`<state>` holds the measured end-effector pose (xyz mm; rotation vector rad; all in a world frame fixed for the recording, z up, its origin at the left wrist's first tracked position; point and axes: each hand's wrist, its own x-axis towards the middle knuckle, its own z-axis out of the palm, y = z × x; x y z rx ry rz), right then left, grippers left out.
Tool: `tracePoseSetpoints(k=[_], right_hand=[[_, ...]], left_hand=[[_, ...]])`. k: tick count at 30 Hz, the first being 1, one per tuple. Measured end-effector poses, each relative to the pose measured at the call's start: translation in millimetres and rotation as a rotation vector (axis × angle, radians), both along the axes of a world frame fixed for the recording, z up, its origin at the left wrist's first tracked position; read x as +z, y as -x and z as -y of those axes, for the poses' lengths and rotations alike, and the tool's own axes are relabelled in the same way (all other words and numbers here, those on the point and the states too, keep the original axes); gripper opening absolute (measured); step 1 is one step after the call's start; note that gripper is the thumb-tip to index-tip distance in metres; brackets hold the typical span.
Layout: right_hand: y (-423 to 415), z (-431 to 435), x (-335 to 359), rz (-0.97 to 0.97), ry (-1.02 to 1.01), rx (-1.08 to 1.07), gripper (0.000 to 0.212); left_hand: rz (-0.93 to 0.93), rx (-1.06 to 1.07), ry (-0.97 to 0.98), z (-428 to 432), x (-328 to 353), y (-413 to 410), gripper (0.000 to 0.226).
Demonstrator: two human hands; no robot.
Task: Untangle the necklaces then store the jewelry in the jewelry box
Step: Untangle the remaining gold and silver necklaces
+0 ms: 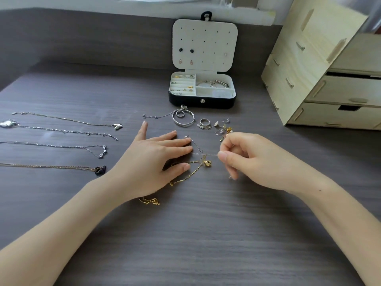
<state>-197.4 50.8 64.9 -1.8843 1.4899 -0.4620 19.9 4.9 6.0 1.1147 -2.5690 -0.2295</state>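
Observation:
My left hand (pixel 152 159) lies flat with straight fingers, pressing a gold chain necklace (pixel 191 174) and a thin silver chain (pixel 204 154) onto the dark table (pixel 206 234). My right hand (pixel 247 157) pinches the silver chain between thumb and forefinger, and the chain runs taut between both hands. A gold pendant (pixel 207 163) hangs just under it. The open jewelry box (pixel 203 90) stands behind, with earrings pinned in its raised lid (pixel 205 44) and rings and bracelets in its compartments.
Several straightened necklaces (pixel 61 131) lie in rows at the left. A silver bangle (pixel 183 118), rings (pixel 204 122) and loose earrings (pixel 223 129) lie in front of the box. A pale wooden drawer unit (pixel 329 79) stands at the right.

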Motion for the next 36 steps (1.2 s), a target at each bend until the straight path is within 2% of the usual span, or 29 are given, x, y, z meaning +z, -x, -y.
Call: tracePoseSetpoints(k=[7,12,14,18,22,25,27,30,36], right_hand=[[-1.0,3.1,8.2,0.049,0.036,-0.114,0.019],[-3.5,5.5,18.7,0.062,0.087,-0.124,0.021],[-4.5,6.3,22.8,0.079,0.098,-0.136,0.021],[-6.3,5.3,31.4,0.150,0.106,-0.166,0.019],[-6.8,4.2,37.1,0.185,0.121,-0.169,0.019],[-4.8,4.7,40.7,0.188,0.132,-0.185,0.019],[-2.6,5.2,40.0,0.176,0.123,-0.192,0.019],[-0.7,4.4,33.4,0.142,0.084,-0.196,0.020],[2.3,2.1,18.0,0.079,0.016,-0.195,0.023]], left_hand=[[-0.089,0.038,0.053,0.0,-2.5,6.5,0.045],[-0.162,0.067,0.100,4.1,-2.3,11.0,0.021],[-0.220,0.078,0.077,4.5,-2.6,11.8,0.018],[-0.443,0.119,-0.087,2.0,4.2,10.5,0.023],[-0.550,0.143,-0.190,-1.3,7.0,12.9,0.017],[-0.775,0.180,-0.461,-3.8,10.6,14.3,0.030],[-0.950,0.171,-0.635,-5.6,15.9,15.3,0.022],[-1.114,0.151,-0.778,-8.6,23.0,18.9,0.016],[-0.991,0.148,-0.694,-8.8,20.0,19.7,0.015]])
